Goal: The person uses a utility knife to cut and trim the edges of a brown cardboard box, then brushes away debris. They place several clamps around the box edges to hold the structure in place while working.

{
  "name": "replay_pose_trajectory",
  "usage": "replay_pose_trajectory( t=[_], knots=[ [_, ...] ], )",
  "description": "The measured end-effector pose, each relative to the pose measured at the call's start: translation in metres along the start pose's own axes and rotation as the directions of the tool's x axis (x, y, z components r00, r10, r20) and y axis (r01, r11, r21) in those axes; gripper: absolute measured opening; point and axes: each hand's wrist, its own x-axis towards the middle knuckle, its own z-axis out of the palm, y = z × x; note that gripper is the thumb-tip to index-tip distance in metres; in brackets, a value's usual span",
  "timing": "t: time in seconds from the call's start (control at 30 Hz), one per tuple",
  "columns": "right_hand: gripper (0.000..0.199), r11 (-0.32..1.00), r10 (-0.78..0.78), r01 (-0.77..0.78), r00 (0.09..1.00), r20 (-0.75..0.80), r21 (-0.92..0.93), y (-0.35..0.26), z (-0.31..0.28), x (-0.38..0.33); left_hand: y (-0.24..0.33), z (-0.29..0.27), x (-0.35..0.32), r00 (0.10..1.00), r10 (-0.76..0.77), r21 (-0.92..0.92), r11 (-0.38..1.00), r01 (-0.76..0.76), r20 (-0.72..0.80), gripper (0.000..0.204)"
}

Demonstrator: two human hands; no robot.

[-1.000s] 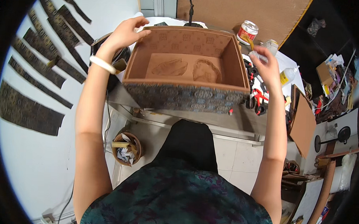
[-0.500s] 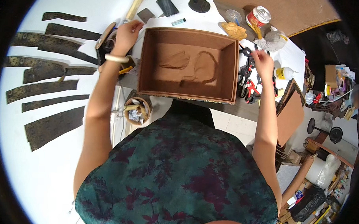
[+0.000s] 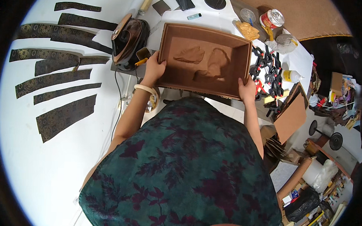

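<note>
A rectangular brown box [image 3: 186, 75] lies open side up in front of me, its inside lined in brown with two wrinkled, raised shapes on the bottom. My left hand [image 3: 154, 69] grips its left wall near the front corner, thumb over the rim. On the opposite side my right hand [image 3: 247, 90] holds the right wall by the front corner, thumb on the edge. The fingers under the box are hidden. Close to the left hand are a yellow-handled tool [image 3: 141, 62] and a clothes iron [image 3: 129, 39].
Several dark patterned fabric strips [image 3: 54, 78] lie on the white surface at left. Black spring clamps [image 3: 266, 70], a white glue bottle [image 3: 292, 76] and a tin can [image 3: 272, 18] stand right of the box. A waste basket [image 3: 152, 102] is below the table edge.
Both hands have come down to the box's sides and taken hold of it; before, the left was by the iron and the right at the clamps. The view has shifted slightly.
</note>
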Motion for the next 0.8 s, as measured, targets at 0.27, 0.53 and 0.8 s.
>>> replay_pose_trajectory(
  t=[0.27, 0.53, 0.8],
  knots=[
    [0.037, 0.995, -0.078, 0.074, 0.995, -0.060, -0.072, 0.003, -0.004, 0.020, 0.029, 0.003, 0.022, 0.996, 0.090, -0.066, 0.994, -0.092, -0.030, 0.045],
    [0.043, 0.743, -0.669, 0.642, 0.720, -0.184, -0.189, -0.175, 0.001, 0.064, 0.038, 0.001, 0.018, 0.995, -0.009, 0.186, 0.982, 0.027, -0.097, 0.046],
    [0.017, 0.393, -0.891, 0.874, 0.438, 0.115, -0.286, -0.240, 0.117, 0.180, 0.036, 0.008, 0.016, 0.991, -0.079, 0.192, 0.976, 0.100, -0.112, 0.042]
  ],
)
